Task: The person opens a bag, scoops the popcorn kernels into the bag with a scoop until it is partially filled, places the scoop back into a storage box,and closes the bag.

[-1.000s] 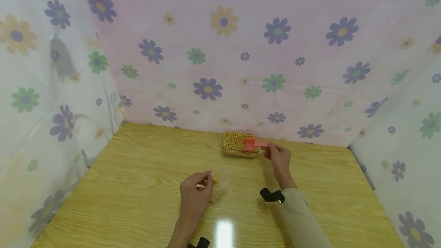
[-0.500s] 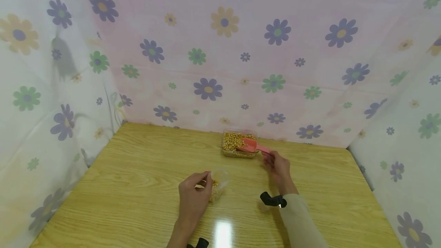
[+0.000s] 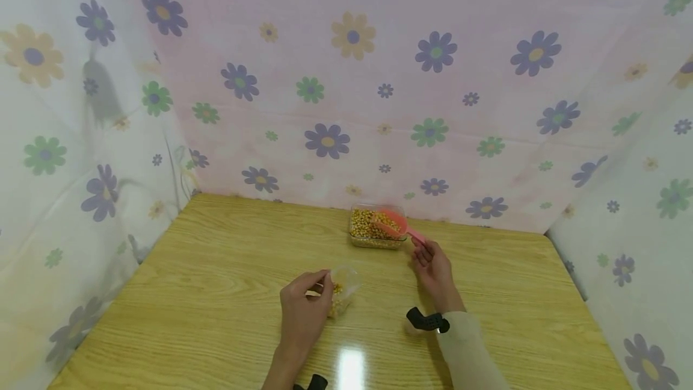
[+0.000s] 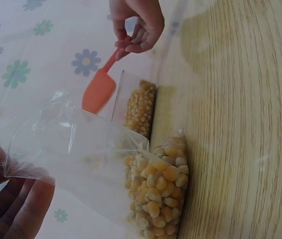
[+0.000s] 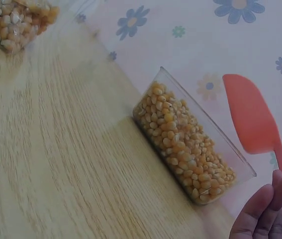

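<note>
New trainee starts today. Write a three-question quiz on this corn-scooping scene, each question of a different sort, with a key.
1. True or false: the left hand holds the clear bag open by its rim.
2. What does the right hand pinch?
A. the handle of the red scoop
B. the tray's wall
C. the bag's bottom
3. Fill in: the clear tray of corn kernels stands on the wooden ____.

Key
1. True; the bag stands on the wood, partly filled with kernels.
2. A; the scoop's blade is over the tray.
3. table
</note>
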Demonstrator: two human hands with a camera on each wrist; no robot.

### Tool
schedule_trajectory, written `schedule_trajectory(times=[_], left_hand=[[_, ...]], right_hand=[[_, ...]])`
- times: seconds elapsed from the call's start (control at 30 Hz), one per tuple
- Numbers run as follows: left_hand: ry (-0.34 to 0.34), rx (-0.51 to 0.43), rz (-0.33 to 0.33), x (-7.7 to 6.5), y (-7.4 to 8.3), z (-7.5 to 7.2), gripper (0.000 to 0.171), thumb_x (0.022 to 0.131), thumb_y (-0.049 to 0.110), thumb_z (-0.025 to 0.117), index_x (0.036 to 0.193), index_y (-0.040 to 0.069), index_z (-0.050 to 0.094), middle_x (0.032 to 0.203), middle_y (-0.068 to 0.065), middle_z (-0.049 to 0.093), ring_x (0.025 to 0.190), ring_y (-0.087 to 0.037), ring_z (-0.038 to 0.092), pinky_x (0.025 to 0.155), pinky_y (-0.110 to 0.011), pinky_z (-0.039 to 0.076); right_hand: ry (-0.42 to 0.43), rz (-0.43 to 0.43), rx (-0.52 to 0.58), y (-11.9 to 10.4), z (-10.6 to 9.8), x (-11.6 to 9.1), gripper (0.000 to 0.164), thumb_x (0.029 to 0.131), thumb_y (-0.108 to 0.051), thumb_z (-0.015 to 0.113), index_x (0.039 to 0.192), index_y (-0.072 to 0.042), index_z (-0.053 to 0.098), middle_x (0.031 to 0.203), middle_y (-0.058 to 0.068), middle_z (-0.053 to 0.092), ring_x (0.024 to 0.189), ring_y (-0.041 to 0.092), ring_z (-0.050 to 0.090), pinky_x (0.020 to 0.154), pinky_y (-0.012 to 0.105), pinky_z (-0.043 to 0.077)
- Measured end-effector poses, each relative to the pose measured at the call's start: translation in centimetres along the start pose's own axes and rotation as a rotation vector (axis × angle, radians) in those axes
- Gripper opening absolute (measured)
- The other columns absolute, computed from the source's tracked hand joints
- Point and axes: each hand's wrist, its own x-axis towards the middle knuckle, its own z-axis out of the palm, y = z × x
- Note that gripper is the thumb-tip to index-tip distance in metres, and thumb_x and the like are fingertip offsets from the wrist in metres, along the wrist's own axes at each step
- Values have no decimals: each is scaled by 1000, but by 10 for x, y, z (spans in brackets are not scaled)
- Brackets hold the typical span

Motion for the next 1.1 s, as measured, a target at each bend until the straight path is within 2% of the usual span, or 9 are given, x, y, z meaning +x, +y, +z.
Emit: schedule_trajectory(times=[0.17,0.43,0.67,0.93,1.1], left_hand=[[1,-11,4,0,1,0,11,92,-4,70,97,-2,80,78,-6,72,65,-12,68,51,-19,56],[-2,-13,-3,-2,1,0,11,92,-3,70,98,-4,79,80,-11,73,66,-11,68,52,-20,57],[6,7,13,-1,1,0,11,91,-3,71,97,-2,80,78,-5,72,65,-9,68,52,-19,56],[6,8,14,-1,2,1,11,91,-3,71,97,-2,80,79,-9,73,66,-10,68,52,-19,56],[8,18,18,-2,2,1,10,91,-3,71,96,-1,80,79,-3,73,66,-9,68,52,-18,56]], right_hand=[[-50,1,48,1,-1,-2,36,112,-18,36,102,-7,69,89,4,77,73,8,64,79,22,54],[-147,13,123,1,2,-10,39,112,-18,36,99,-7,71,89,7,77,71,10,66,75,24,57],[-167,24,129,1,11,-22,40,112,-18,37,96,-7,72,86,6,77,69,9,65,75,24,57],[-196,22,122,7,17,-37,38,112,-16,36,98,-6,70,87,5,76,71,8,65,75,24,56],[-190,30,100,12,19,-44,40,111,-17,37,95,-7,71,86,4,76,70,8,63,74,23,56]])
